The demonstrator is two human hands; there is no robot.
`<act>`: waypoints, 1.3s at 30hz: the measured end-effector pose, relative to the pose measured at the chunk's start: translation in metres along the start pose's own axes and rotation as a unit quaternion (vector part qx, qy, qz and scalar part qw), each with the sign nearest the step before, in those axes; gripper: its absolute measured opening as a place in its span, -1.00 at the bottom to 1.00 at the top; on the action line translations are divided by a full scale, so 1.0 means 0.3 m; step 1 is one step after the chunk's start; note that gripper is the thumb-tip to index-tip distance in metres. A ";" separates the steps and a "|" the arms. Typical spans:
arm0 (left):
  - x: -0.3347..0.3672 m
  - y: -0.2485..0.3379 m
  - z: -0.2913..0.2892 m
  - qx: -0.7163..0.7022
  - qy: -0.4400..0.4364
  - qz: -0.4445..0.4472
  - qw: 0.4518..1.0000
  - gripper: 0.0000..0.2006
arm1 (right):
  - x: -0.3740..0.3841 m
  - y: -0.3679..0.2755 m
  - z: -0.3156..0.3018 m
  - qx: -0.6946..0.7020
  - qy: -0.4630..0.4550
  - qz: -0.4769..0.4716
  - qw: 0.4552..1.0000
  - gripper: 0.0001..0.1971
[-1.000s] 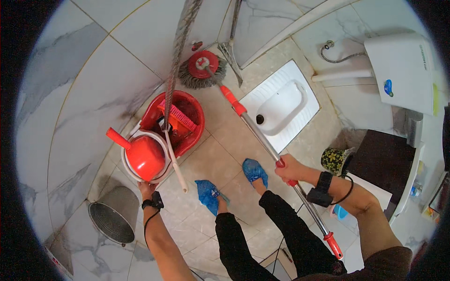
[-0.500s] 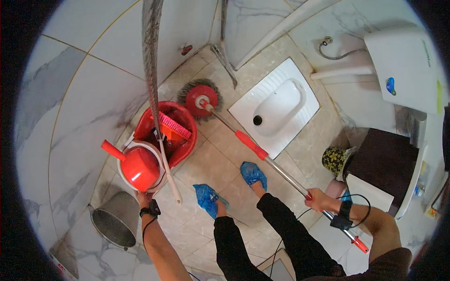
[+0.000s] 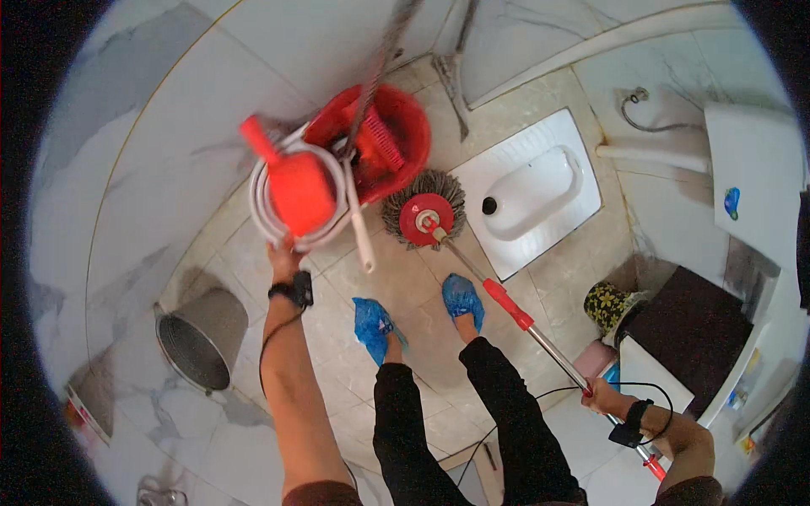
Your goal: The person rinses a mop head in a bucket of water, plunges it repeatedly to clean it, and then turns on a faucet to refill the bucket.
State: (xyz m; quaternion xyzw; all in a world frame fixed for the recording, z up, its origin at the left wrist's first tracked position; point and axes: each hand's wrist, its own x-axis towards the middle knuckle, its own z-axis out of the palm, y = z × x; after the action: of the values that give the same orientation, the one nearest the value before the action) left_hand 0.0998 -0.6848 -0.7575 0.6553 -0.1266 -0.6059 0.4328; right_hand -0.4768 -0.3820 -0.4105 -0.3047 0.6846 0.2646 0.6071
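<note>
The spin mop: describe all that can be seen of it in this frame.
The spin mop has a round red disc head ringed with grey-brown strands, resting flat on the beige floor tile between the red bucket and the white squat pan. Its slanted metal pole carries a red sleeve by the blue-covered right foot. The right hand grips it near its red end.

We see a bright, evenly lit scene with soft daylight-like light and only faint shadows, one beside the metal bin (image 3: pixel 202 337). The fisheye bends the wall tile lines strongly toward the black rim. The centre stays fairly sharp; edges soften and smear.
</note>
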 end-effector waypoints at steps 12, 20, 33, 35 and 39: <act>-0.018 0.062 0.432 0.104 0.012 -0.015 0.994 -0.63 | -0.052 -0.270 -0.103 0.071 -0.121 -0.002 0.990 -0.84; -0.046 0.025 0.501 0.160 -0.042 -0.097 0.982 -0.45 | 0.143 -0.383 0.044 -0.109 0.003 -0.213 0.971 -0.86; -0.894 0.175 0.311 0.205 -0.107 -0.021 0.973 -0.60 | 0.304 -0.877 0.110 -0.017 0.009 -0.362 0.932 -0.80; -1.054 0.252 0.307 0.264 -0.137 0.026 0.954 -0.60 | 0.231 -0.935 0.069 0.057 -0.081 -0.328 0.940 -0.81; -1.313 0.448 0.296 0.315 -0.190 0.143 0.919 -0.60 | -0.158 -0.842 -0.025 0.041 -0.296 -0.219 0.929 -0.79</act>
State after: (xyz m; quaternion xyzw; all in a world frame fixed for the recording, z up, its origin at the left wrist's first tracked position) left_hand -0.0243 -0.5291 -0.3813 0.6054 -0.4832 -0.5791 0.2545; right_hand -0.2916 -0.5532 -0.3606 -0.3292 0.4002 0.1752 0.8371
